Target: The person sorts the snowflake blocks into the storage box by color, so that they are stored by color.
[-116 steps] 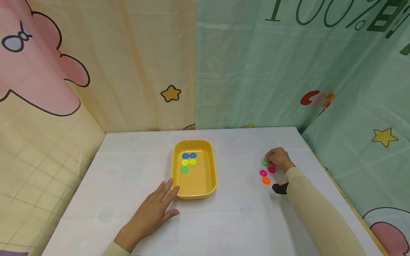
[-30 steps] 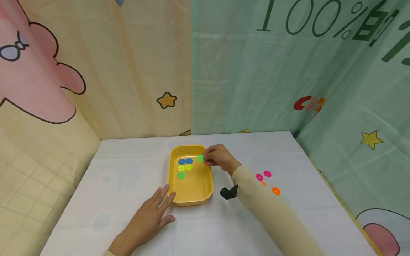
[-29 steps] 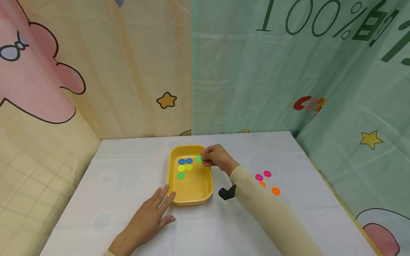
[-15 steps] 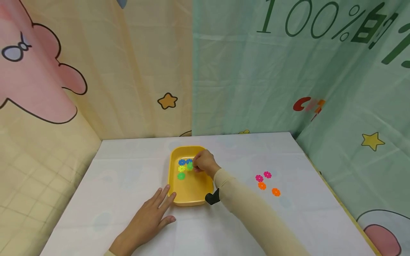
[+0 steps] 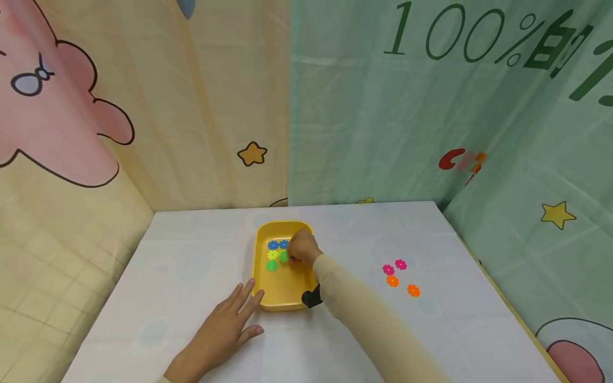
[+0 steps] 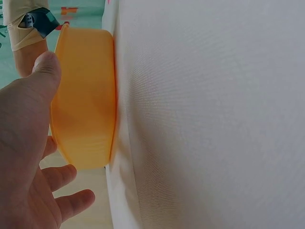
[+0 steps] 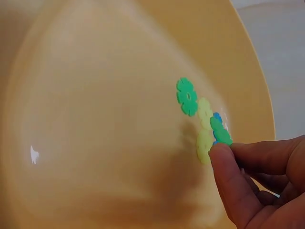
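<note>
Toward the far edge of the white worktop [image 5: 143,298], near the middle of its width, a yellow tray [image 5: 282,292] is standing with its long sides running away from you. Your right hand [image 5: 303,247] is reaching into its far half, and your thumb and finger are pinching a green flower piece [image 7: 220,131], holding it at a tilt; whether it is touching anything underneath, you cannot tell.

Toward the tray's far left corner, two blue pieces [image 5: 273,245] are lying side by side. Just nearer to you, two yellow pieces [image 7: 205,147] are sitting, one of them being hidden from the head view by the pinched piece. A second green piece [image 5: 271,265] is lying flat on the near side of the yellow pair.

Your left hand [image 5: 222,330] is grasping nothing: its fingers are spreading out straight, two fingertips meeting the rim by the tray's near left corner.

Toward the worktop's right edge, well apart from the tray, two pink pieces [image 5: 400,264] and two orange pieces [image 5: 413,290] are lying loose. A black device [image 5: 312,297] is jutting from your right sleeve [image 5: 369,319].
</note>
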A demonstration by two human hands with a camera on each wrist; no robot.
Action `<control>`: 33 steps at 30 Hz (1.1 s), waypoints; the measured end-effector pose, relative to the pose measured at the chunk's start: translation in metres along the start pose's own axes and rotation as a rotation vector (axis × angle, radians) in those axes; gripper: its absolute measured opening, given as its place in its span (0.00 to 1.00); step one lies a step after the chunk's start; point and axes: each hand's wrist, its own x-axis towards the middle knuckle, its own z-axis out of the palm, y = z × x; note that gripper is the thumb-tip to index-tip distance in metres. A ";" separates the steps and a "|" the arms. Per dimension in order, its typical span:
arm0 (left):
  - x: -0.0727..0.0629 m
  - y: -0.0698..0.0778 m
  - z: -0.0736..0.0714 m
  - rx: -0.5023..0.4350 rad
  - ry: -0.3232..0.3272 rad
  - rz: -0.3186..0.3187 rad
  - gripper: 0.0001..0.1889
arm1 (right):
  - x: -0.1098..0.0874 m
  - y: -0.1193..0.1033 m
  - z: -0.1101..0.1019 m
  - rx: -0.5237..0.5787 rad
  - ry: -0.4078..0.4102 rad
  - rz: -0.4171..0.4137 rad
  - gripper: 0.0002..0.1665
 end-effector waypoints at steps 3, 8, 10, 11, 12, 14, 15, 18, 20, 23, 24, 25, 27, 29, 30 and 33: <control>0.000 0.000 0.000 -0.005 -0.034 -0.019 0.40 | 0.003 0.000 0.004 -0.089 0.010 0.001 0.08; 0.001 0.000 0.001 -0.002 -0.026 -0.013 0.40 | 0.005 0.000 0.009 -0.250 0.026 -0.045 0.19; 0.001 0.000 0.001 0.002 -0.012 -0.006 0.40 | 0.006 0.000 0.010 -0.312 0.023 -0.070 0.22; 0.001 -0.001 0.001 0.003 -0.007 -0.004 0.40 | 0.006 0.000 0.010 -0.337 0.020 -0.078 0.22; 0.001 -0.001 0.001 0.004 -0.003 -0.002 0.40 | 0.007 0.001 0.010 -0.353 0.013 -0.081 0.21; 0.001 -0.001 0.001 0.005 0.003 0.000 0.40 | 0.008 0.001 0.011 -0.370 0.001 -0.075 0.16; 0.001 -0.001 0.002 0.005 0.004 0.000 0.40 | 0.008 0.001 0.012 -0.367 -0.003 -0.065 0.12; 0.000 -0.001 0.002 0.001 0.000 -0.002 0.40 | 0.010 0.001 0.014 -0.371 -0.018 -0.031 0.08; 0.000 -0.001 0.002 -0.003 0.000 -0.004 0.40 | 0.011 0.002 0.016 -0.372 -0.020 -0.011 0.12; 0.000 -0.001 0.002 -0.005 0.008 -0.003 0.40 | 0.013 0.001 0.018 -0.362 -0.025 0.010 0.15; 0.000 -0.001 0.002 -0.004 0.011 -0.003 0.40 | 0.013 0.001 0.018 -0.356 -0.029 0.017 0.17; 0.000 -0.001 0.002 -0.004 0.012 -0.003 0.40 | 0.013 0.000 0.018 -0.349 -0.033 0.022 0.18; 0.000 -0.001 0.003 -0.005 0.009 -0.008 0.40 | 0.013 -0.001 0.018 -0.354 -0.043 0.021 0.19; -0.001 -0.001 0.003 -0.006 -0.003 -0.015 0.40 | 0.012 -0.002 0.017 -0.360 -0.051 0.019 0.19; 0.000 -0.001 0.002 -0.006 -0.006 -0.017 0.40 | 0.011 -0.002 0.017 -0.362 -0.054 0.017 0.19; 0.000 0.000 0.002 -0.006 -0.014 -0.020 0.40 | 0.010 -0.003 0.016 -0.371 -0.061 0.008 0.17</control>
